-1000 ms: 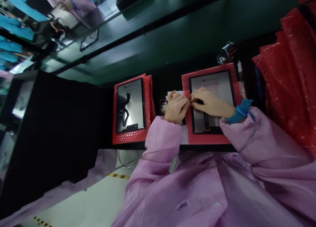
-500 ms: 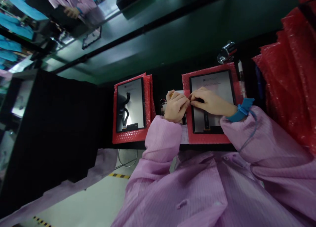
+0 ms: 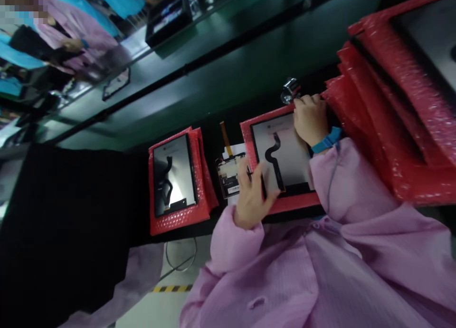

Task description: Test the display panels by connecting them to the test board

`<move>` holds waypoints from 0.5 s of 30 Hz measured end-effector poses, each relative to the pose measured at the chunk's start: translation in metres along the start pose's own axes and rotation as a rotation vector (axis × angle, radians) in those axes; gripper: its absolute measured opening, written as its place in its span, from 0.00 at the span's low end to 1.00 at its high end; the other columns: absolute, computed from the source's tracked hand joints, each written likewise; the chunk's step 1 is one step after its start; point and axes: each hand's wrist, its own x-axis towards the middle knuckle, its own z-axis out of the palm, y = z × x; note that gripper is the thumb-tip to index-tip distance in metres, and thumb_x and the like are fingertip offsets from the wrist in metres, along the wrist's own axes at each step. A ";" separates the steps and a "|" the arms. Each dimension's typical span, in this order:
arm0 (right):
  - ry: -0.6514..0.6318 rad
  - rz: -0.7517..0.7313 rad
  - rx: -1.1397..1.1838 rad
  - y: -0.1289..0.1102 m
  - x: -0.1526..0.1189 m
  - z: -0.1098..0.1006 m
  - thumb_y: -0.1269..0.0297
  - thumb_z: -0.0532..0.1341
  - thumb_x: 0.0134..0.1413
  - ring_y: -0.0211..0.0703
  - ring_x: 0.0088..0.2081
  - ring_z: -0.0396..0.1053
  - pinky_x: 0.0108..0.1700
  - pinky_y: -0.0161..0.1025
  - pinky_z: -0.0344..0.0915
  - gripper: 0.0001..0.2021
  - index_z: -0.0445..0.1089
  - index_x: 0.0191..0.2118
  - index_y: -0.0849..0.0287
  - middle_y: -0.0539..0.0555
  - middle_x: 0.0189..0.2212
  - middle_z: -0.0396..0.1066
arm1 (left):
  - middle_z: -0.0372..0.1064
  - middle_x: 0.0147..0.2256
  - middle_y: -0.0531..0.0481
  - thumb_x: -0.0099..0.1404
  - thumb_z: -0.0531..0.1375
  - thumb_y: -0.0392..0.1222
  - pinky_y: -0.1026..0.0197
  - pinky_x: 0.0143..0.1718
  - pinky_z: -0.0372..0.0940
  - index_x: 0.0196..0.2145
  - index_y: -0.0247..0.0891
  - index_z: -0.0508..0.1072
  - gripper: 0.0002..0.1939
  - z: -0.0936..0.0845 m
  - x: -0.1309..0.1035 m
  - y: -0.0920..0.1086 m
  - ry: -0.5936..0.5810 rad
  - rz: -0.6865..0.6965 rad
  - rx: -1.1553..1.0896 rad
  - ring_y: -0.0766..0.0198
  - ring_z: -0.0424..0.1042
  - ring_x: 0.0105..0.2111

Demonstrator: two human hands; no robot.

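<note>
A screen panel point(image 3: 290, 154) with a curved black flex cable lies on red bubble wrap point(image 3: 295, 203) in front of me. My left hand point(image 3: 252, 195) rests at the panel's lower left corner, fingers spread. At the panel's upper right edge is my right hand point(image 3: 310, 119), its fingers bent down over the edge; what they hold, if anything, is hidden. Between the two bubble-wrap stacks sits a small circuit board point(image 3: 228, 177) with an orange flex strip point(image 3: 225, 138) reaching up from it. Another panel point(image 3: 174, 173) lies on its own red wrap at the left.
A shiny metal object point(image 3: 290, 90) stands just beyond my right hand. Red bubble-wrap sheets point(image 3: 370, 128) are heaped at the right, with another panel point(image 3: 431, 43) on top. Across the green surface point(image 3: 213, 81), a person point(image 3: 76, 33) in pink works at the upper left.
My hands have separated: the right moved to the panel's upper right edge, while the left opened at its lower left. The board and orange strip are uncovered. The view has shifted right.
</note>
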 end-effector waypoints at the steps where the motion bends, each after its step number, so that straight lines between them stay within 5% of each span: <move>1: 0.008 0.013 -0.019 0.001 0.001 0.001 0.72 0.48 0.67 0.60 0.56 0.60 0.56 0.59 0.60 0.17 0.71 0.51 0.69 0.67 0.51 0.69 | 0.33 0.74 0.35 0.72 0.58 0.54 0.36 0.71 0.45 0.71 0.42 0.52 0.36 0.006 -0.009 0.005 -0.070 0.015 0.014 0.41 0.36 0.75; 4: 0.039 0.050 -0.010 0.003 0.006 0.002 0.72 0.47 0.67 0.61 0.56 0.59 0.56 0.59 0.59 0.16 0.72 0.47 0.68 0.68 0.49 0.68 | 0.22 0.76 0.37 0.74 0.56 0.49 0.34 0.72 0.42 0.74 0.45 0.44 0.37 0.020 -0.027 0.012 -0.104 0.003 0.027 0.42 0.29 0.75; 10: 0.098 0.050 0.203 0.004 0.014 0.002 0.77 0.47 0.64 0.60 0.57 0.58 0.59 0.62 0.57 0.14 0.69 0.41 0.67 0.68 0.48 0.66 | 0.22 0.75 0.36 0.71 0.60 0.48 0.30 0.71 0.38 0.74 0.48 0.42 0.42 0.021 -0.030 0.012 -0.077 -0.098 -0.017 0.40 0.26 0.75; 15: 0.192 -0.021 0.627 0.004 0.013 -0.006 0.68 0.48 0.69 0.44 0.42 0.65 0.52 0.46 0.66 0.07 0.62 0.41 0.58 0.56 0.38 0.65 | 0.20 0.75 0.33 0.66 0.67 0.47 0.29 0.70 0.41 0.74 0.49 0.38 0.51 0.020 -0.032 0.016 -0.031 -0.220 -0.073 0.38 0.24 0.75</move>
